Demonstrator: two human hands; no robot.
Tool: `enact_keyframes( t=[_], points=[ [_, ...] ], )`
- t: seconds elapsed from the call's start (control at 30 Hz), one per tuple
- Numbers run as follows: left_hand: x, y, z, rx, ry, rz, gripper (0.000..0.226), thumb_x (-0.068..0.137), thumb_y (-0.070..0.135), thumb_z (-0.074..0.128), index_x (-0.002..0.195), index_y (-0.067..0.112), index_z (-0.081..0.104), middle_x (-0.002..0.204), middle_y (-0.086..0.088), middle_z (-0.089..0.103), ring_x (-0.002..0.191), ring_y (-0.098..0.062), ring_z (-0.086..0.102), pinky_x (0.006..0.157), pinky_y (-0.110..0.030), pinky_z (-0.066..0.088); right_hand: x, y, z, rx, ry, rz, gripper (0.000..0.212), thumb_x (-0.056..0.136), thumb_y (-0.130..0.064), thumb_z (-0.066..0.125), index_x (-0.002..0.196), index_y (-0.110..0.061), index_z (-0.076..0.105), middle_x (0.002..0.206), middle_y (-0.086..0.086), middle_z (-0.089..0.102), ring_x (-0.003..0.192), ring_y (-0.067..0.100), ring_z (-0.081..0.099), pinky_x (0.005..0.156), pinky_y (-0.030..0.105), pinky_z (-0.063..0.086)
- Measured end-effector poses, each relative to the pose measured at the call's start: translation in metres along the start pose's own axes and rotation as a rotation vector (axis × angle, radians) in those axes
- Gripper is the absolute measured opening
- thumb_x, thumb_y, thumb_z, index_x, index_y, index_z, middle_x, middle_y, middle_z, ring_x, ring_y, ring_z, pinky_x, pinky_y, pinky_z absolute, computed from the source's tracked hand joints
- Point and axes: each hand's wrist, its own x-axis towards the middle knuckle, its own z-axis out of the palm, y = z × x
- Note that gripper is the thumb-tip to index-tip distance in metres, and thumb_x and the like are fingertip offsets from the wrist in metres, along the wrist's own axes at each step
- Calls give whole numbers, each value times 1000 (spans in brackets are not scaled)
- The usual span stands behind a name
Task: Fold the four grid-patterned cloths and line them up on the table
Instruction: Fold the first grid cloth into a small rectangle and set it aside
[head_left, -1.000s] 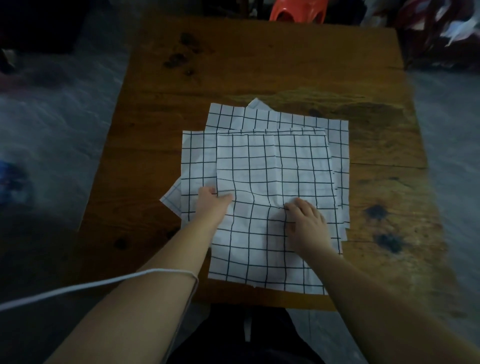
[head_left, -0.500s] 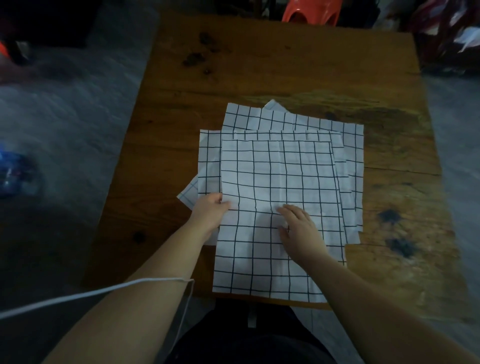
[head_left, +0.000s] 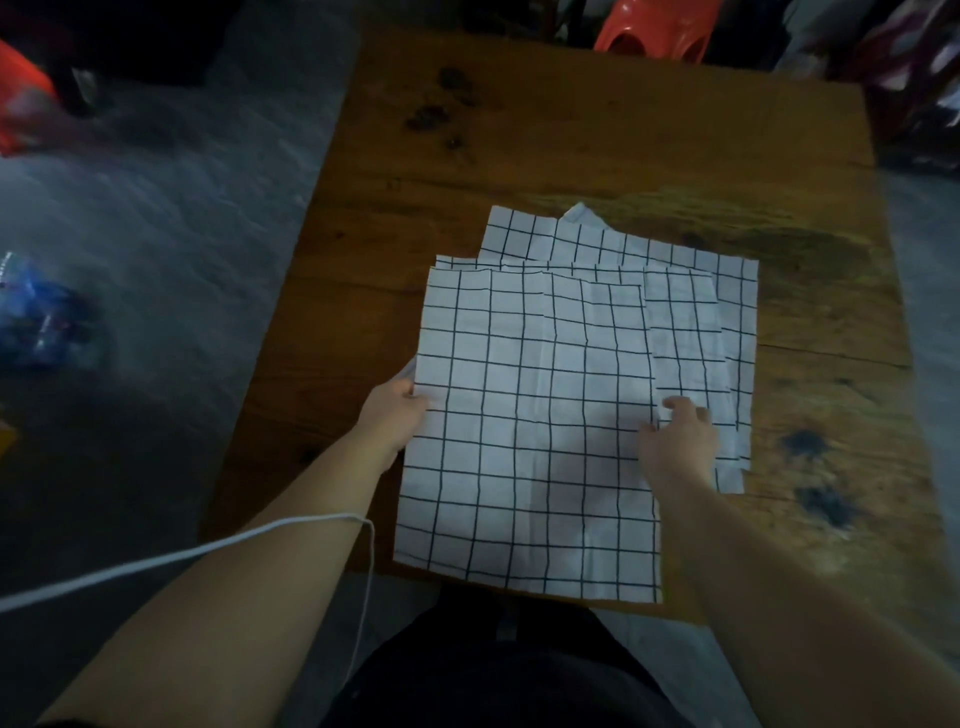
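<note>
Several white cloths with a black grid lie stacked and fanned on the wooden table (head_left: 597, 130). The top cloth (head_left: 535, 415) lies flat, its near edge at the table's front edge. My left hand (head_left: 392, 415) pinches its left edge about halfway along. My right hand (head_left: 678, 441) holds its right edge, fingers curled over the hem. Under it, the lower cloths (head_left: 691, 322) stick out to the right and at the back, with one corner (head_left: 582, 213) peeking out at the far side.
An orange plastic stool (head_left: 654, 31) stands beyond the table's far edge. Grey floor lies to the left, with a blue object (head_left: 41, 327) on it. A white cord (head_left: 208, 551) runs across my left forearm. Dark stains mark the table at right.
The top cloth has slid left and towards me off the stack. My right hand moved from the cloth's middle to its right edge; my left hand stays on the left edge.
</note>
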Motion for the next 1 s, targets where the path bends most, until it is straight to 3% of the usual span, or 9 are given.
enact_keyframes(
  t=[0.2, 0.33, 0.43, 0.53, 0.63, 0.73, 0.83, 0.9, 1.0],
  points=[
    [12, -11, 4, 40, 23, -12, 24, 97, 17, 57, 120, 21, 65, 120, -8, 67, 99, -24, 68, 90, -46, 58, 23, 2, 0, 3, -119, 127, 44, 94, -23, 64, 135, -17, 47, 128, 12, 57, 94, 28, 60, 56, 28, 42],
    [6, -2, 0, 391, 193, 141, 35, 98, 18, 61, 131, 17, 48, 107, 1, 59, 84, -11, 57, 66, -25, 46, -9, 7, -16, -181, -85, -190, 42, 98, -22, 59, 138, -21, 48, 138, 3, 48, 122, 24, 51, 94, 44, 52],
    [-22, -9, -1, 774, 322, 489, 40, 95, 19, 64, 131, 20, 47, 120, -1, 56, 107, -16, 58, 83, -27, 50, -58, 39, -19, -309, -267, -623, 34, 97, -23, 57, 131, -28, 56, 134, -10, 50, 127, 10, 45, 107, 29, 38],
    [-46, -47, 2, 960, -17, 899, 35, 97, 24, 60, 131, 23, 54, 132, 4, 53, 127, -13, 46, 111, -35, 41, -93, 76, -8, -455, -413, -841, 40, 95, -35, 59, 135, -29, 56, 140, -11, 49, 134, 12, 42, 112, 26, 27],
    [-56, -90, 6, 1086, -346, 981, 56, 99, 46, 54, 149, 24, 43, 158, 2, 37, 149, -16, 20, 123, -34, 7, -108, 102, 8, -508, -383, -890, 57, 91, -47, 58, 143, -26, 47, 151, -8, 43, 144, 18, 35, 120, 29, 18],
    [-54, -123, 9, 1234, -421, 972, 87, 94, 67, 48, 161, 23, 14, 169, 2, 3, 153, -14, -15, 122, -34, -11, -113, 120, 18, -597, -342, -905, 75, 90, -56, 50, 155, -23, 32, 165, -4, 25, 154, 20, 15, 123, 43, 15],
    [-57, -141, 12, 1358, -429, 1004, 99, 90, 72, 49, 161, 26, -2, 167, 2, -15, 152, -18, -25, 123, -40, -15, -116, 131, 25, -665, -356, -892, 88, 90, -48, 59, 160, -26, 12, 169, -2, 8, 156, 18, -2, 123, 45, 8],
    [-57, -153, 13, 1399, -395, 1011, 101, 90, 62, 58, 160, 27, -4, 167, -1, -13, 153, -22, -21, 124, -44, -10, -118, 133, 28, -656, -349, -882, 91, 87, -38, 68, 160, -28, 14, 168, -2, 11, 156, 18, -1, 124, 44, 8],
    [-59, -168, 12, 1391, -296, 1031, 97, 88, 36, 72, 160, 25, 7, 168, -5, 10, 156, -26, -1, 124, -46, 3, -121, 141, 32, -617, -318, -909, 87, 85, -24, 69, 158, -27, 23, 167, -2, 16, 155, 19, 7, 125, 44, 15]
  ],
)
